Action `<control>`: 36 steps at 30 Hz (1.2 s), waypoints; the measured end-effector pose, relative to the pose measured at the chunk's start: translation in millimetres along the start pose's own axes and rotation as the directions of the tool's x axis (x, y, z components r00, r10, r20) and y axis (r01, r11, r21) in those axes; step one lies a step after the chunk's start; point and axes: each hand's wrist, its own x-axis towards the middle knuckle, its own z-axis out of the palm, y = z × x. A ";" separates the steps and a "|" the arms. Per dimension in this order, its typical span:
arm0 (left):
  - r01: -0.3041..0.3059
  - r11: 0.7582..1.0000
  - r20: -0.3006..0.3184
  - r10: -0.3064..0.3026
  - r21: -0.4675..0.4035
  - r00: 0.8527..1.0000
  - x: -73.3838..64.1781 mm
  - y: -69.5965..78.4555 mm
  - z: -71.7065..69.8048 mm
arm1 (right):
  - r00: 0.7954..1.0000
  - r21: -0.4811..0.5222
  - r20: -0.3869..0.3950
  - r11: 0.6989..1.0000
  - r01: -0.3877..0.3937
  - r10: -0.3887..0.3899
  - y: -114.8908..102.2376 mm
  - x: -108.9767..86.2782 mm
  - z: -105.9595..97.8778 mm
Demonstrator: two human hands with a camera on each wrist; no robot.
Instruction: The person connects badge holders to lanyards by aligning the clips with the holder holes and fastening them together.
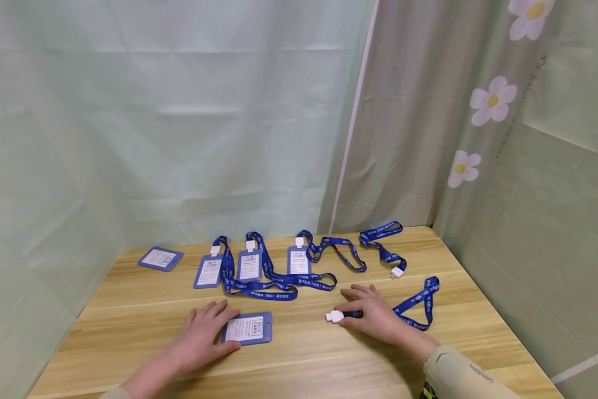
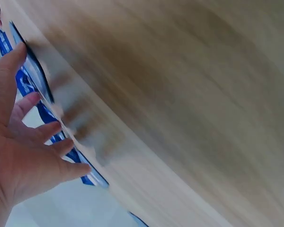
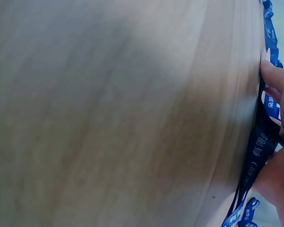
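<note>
A blue badge holder [image 1: 266,327] with a white ID/IC card lies at the front middle of the table. My left hand [image 1: 201,338] holds its left end by the edges, thumb on the near side and index finger on the far side; the other fingers are spread. In the left wrist view the holder [image 2: 35,71] shows nearly edge-on beside the thumb. To the right, my right hand [image 1: 371,313] pinches a blue lanyard [image 1: 418,299] just behind its white clip [image 1: 335,316]. The lanyard's loop trails out to the right, partly hidden under the palm.
Behind the hands lie three badge holders [image 1: 209,271] with lanyards attached. A loose badge holder [image 1: 161,259] is at the back left, and a separate lanyard [image 1: 386,252] at the back right. Curtains [image 1: 204,138] enclose the wooden table [image 1: 299,366] behind and at the sides.
</note>
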 end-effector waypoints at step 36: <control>-0.031 0.999 0.022 0.031 -0.010 0.999 12.8 49.8 17.1 | 0.997 -0.013 -0.020 0.997 -0.076 0.076 -15.9 1.1 4.6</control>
